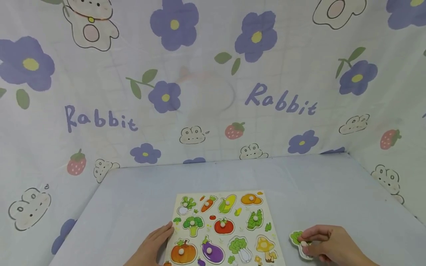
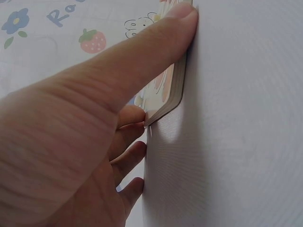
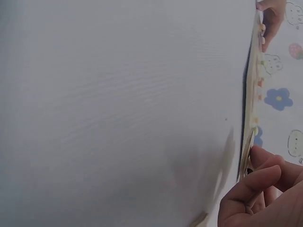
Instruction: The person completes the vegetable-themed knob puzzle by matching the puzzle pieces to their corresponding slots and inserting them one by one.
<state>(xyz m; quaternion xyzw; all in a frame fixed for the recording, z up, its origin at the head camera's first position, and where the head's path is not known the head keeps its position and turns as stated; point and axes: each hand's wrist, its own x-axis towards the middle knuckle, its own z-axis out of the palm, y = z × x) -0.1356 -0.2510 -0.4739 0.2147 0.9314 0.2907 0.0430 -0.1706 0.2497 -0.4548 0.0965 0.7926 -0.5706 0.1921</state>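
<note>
Wooden and pale, a vegetable puzzle board [image 1: 229, 227] lies flat on a lavender-grey surface [image 1: 133, 207], near its front edge, with a person's two hands at work on either side. The left hand [image 1: 151, 247] rests at the board's left edge, fingers [image 2: 137, 156] fairly straight and laid against the surface, thumb stretched along the board's rim (the left wrist view shows the thumb tip pressed to the thin side of the board [image 2: 175, 90]). The right hand [image 1: 329, 244] sits well to the right of the board, its fingers curled and pinching the small white knob of a loose green-topped vegetable piece [image 1: 297, 240], which lies on the surface apart from the board. The right wrist view shows those curled fingers [image 3: 255, 189] at the piece [image 3: 247, 153], seen edge-on, and the board [image 3: 253, 85] beyond.

Pieces seated in the board include a carrot [image 1: 208, 203], a corn cob [image 1: 227, 203], a tomato [image 1: 224, 226], broccoli [image 1: 193, 224], a pumpkin [image 1: 183, 252], an aubergine [image 1: 212, 252] and a mushroom [image 1: 265, 245], each with a pale knob. Behind and to both sides hangs a printed cloth [image 1: 213, 92] with purple flowers, strawberries, cartoon rabbits and the word "Rabbit".
</note>
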